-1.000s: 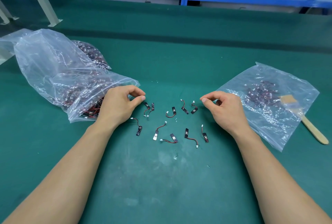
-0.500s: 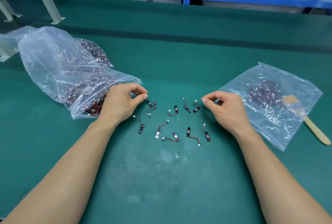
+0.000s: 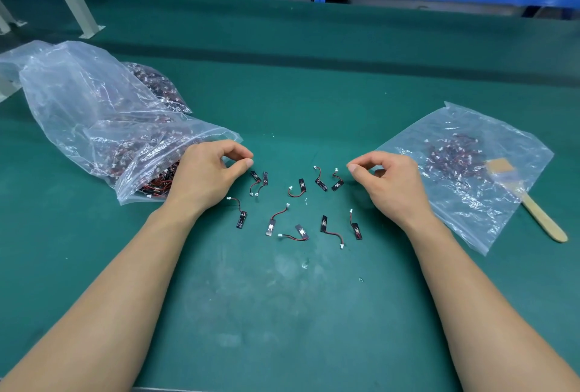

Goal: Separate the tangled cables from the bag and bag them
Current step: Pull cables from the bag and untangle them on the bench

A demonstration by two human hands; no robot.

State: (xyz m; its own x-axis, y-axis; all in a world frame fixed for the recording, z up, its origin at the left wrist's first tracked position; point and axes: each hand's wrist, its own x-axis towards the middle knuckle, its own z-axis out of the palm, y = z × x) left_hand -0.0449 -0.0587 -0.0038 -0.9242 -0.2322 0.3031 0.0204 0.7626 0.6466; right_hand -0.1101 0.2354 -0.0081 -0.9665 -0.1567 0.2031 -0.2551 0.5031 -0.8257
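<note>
**Left hand, right hand: both curled, nothing held**

Each thumb meets its forefinger. Loose cables lie apart between them on the green mat. The full bag opens beside the left hand; the flatter bag lies just beside the right.

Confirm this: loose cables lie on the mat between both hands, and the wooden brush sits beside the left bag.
Wrong on the bag: the head view shows the wooden brush beside the right bag. The rest stands.
</note>
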